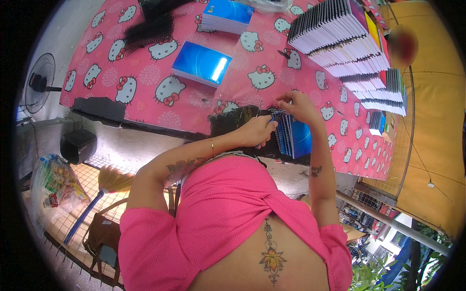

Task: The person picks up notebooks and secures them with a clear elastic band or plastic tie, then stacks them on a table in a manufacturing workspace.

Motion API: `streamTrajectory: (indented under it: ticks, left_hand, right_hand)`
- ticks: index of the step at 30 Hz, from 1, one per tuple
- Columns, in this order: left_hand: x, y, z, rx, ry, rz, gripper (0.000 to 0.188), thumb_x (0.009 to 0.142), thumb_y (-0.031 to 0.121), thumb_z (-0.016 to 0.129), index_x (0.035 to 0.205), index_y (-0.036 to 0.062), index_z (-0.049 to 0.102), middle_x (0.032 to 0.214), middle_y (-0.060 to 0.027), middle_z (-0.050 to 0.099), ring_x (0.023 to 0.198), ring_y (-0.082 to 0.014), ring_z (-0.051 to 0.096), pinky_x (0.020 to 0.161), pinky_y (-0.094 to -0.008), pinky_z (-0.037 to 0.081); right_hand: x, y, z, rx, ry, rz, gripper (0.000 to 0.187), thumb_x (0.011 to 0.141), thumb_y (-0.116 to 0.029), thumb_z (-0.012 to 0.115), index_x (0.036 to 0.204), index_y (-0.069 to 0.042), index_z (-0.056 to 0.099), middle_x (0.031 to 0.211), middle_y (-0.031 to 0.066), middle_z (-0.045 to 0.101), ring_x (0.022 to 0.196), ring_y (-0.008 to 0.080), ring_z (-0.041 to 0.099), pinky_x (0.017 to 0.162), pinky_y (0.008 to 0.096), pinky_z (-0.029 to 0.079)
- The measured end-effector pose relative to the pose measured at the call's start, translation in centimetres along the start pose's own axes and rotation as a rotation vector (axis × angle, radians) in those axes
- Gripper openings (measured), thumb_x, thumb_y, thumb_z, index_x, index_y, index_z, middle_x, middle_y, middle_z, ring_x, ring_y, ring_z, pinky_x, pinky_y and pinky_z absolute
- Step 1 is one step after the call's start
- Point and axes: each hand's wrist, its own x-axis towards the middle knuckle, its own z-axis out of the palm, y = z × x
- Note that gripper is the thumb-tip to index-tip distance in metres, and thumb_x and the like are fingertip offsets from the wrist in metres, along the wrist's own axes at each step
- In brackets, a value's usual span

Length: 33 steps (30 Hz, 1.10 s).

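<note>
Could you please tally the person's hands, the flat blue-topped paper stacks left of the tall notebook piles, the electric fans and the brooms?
Hands: 2 (left hand, right hand)
Blue-topped paper stacks: 2
Electric fan: 1
Broom: 1
Total: 6

Bright daylight overall, glare on the blue notebooks [201, 63]. Fisheye bends edges, corners black. Round patch [404, 46] upper right blurred.

The small blue thing [273, 119] in the left hand [259, 131] is mostly hidden by its fingers; whether the right hand [297, 107] touches anything at its fingertips is too small to tell; far beyond the fingers, clear plastic [274, 5] is cut off by the upper edge; to their right, a round shape [404, 46] is blurred
</note>
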Motion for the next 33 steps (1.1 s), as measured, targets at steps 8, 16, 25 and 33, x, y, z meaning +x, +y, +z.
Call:
streamTrajectory:
  ticks: [8,16,25,33]
  left_hand:
    - [-0.6,-1.4,-0.1,-0.075,-0.019,-0.065,0.035,0.100,0.033,0.048,0.094,0.0003,0.057,0.078,-0.0062,0.064,0.067,-0.0164,0.068,0.054,-0.0314,0.051]
    - [0.3,-2.1,0.2,-0.062,0.008,-0.066,0.035,0.099,0.035,0.049,0.089,0.0024,0.058,0.079,-0.0050,0.065,0.069,-0.0159,0.069,0.054,-0.0294,0.050]
    - [0.7,-2.1,0.0,-0.018,-0.009,-0.078,0.035,0.099,0.034,0.049,0.089,0.0016,0.059,0.078,-0.0062,0.066,0.071,-0.0172,0.070,0.055,-0.0301,0.051]
    - [-0.3,-1.5,-0.4,-0.086,0.001,-0.122,0.034,0.098,0.033,0.050,0.094,0.0005,0.059,0.081,-0.0071,0.066,0.072,-0.0180,0.070,0.054,-0.0296,0.051]
  right_hand:
    - [0.2,1.1,0.7,0.052,0.196,-0.135,0.034,0.095,-0.030,0.061,0.090,0.003,0.063,0.077,0.0144,0.066,0.049,0.0205,0.059,0.044,0.0358,0.049]
    - [-0.4,-1.4,0.0,-0.053,0.006,0.004,0.031,0.090,-0.031,0.068,0.096,-0.001,0.069,0.071,0.0097,0.065,0.051,0.0178,0.059,0.046,0.0337,0.047]
    - [0.0,-0.9,0.3,-0.033,-0.045,0.004,0.028,0.085,-0.030,0.075,0.095,-0.004,0.071,0.067,0.0049,0.061,0.051,0.0142,0.056,0.046,0.0317,0.044]
    - [0.5,-0.3,0.0,-0.015,-0.073,0.001,0.029,0.086,-0.030,0.075,0.092,-0.002,0.068,0.066,0.0047,0.059,0.048,0.0131,0.054,0.042,0.0320,0.043]
